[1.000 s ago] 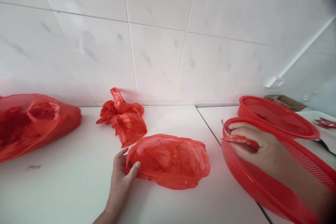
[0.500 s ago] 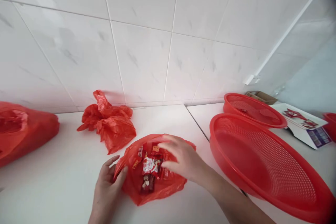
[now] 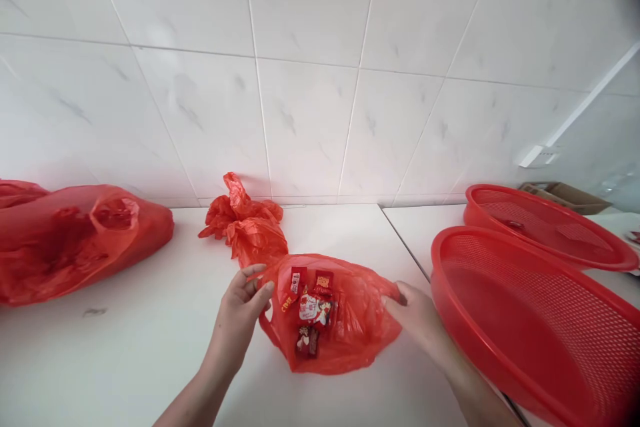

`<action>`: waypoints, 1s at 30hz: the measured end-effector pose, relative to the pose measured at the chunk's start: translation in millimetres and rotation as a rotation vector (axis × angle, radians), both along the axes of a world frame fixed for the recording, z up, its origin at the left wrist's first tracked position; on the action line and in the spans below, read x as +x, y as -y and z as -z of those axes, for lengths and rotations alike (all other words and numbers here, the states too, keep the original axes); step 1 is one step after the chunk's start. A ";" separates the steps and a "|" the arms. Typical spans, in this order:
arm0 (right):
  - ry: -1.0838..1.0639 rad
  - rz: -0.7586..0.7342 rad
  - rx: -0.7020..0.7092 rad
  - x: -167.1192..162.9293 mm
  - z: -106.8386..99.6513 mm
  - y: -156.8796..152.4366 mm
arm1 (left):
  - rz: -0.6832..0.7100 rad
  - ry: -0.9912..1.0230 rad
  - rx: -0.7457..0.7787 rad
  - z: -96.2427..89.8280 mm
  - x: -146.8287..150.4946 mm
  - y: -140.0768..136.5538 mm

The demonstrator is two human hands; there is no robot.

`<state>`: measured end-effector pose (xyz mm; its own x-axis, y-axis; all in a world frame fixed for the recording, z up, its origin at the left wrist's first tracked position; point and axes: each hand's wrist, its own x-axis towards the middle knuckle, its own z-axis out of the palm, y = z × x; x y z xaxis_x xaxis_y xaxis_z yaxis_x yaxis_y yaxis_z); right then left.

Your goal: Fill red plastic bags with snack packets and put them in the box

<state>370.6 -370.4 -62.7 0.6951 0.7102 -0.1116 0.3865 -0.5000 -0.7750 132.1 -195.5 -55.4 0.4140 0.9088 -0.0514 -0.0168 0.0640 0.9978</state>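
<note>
Left to right on a white counter [image 3: 125,360] against a tiled wall: a large stuffed red bag [image 3: 75,240] lies at the far left, a small crumpled red bag [image 3: 245,227] sits near the wall, and an open red plastic bag [image 3: 345,320] rests at centre, between the person's two hands. Its long axis runs left to right along the counter, the mouth spread upward and toward the camera.

Inside the open bag lie wrapped sweets [image 3: 313,310] in red, white and dark wrappers; their printing is too small to read.

The left hand [image 3: 243,310] pinches the bag's left rim between thumb and fingers. The right hand [image 3: 417,320] grips the bag's right edge, fingers curled into the plastic.

Half a second ago the right hand was over the sweets in the middle of the bag; it is now at the right edge, and the mouth is pulled wider. A second ago that hand was at the near basket holding a red packet, and the bag lay closed.

At right, just beside the bag, stands a large red mesh basket [image 3: 540,340], with a second red basket [image 3: 550,227] beyond it and a brown cardboard box [image 3: 570,195] at the far right against the wall.
</note>
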 end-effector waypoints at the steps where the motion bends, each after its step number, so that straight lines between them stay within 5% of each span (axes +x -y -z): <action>1: -0.039 0.002 0.064 4.1 -8.8 -5.1 | -0.010 0.044 0.018 -8.4 1.0 -5.3; 7: -0.460 0.054 0.707 21.1 -67.0 -24.5 | -0.152 0.383 0.212 -79.0 -1.2 -19.7; 10: -0.640 0.008 0.851 27.8 -79.8 -29.5 | -0.087 0.408 0.258 -101.6 -4.5 -12.8; 16: -0.819 0.026 0.962 34.8 -78.9 -44.4 | -0.019 0.275 0.389 -102.4 -7.8 -4.0; 24: -0.614 0.011 1.090 13.7 -90.5 -73.5 | 0.034 0.184 0.673 -105.0 17.2 7.4; 30: -0.704 -0.283 0.979 -28.8 -94.1 -69.7 | -0.064 0.022 0.947 -109.8 31.5 6.2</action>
<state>341.7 -300.7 31.5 0.5074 0.8203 0.2638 -0.2656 0.4402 -0.8577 163.6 -201.7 54.4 0.3539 0.5900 0.7258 -0.0110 -0.7733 0.6340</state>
